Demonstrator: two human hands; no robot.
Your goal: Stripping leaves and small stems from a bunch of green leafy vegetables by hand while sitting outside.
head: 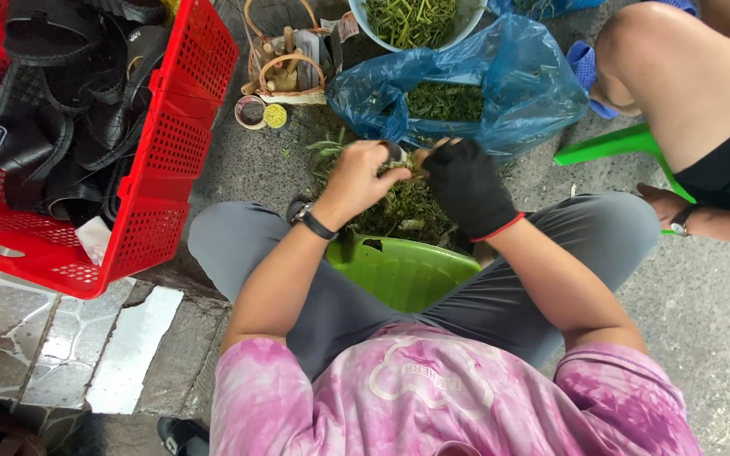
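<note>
My left hand, bare with a black watch at the wrist, pinches a small grey-bladed tool and a green stem. My right hand wears a black glove with a red cuff and grips the same bunch of green stems. Both hands meet over a pile of green plant trimmings on the ground between my knees. A green plastic basket sits on my lap side, just below the hands.
A blue plastic bag of greens lies ahead, with a white bowl of green stems behind it. A red crate with black sandals stands at left, a small wicker basket beside it. Another person's leg and a green stool are at right.
</note>
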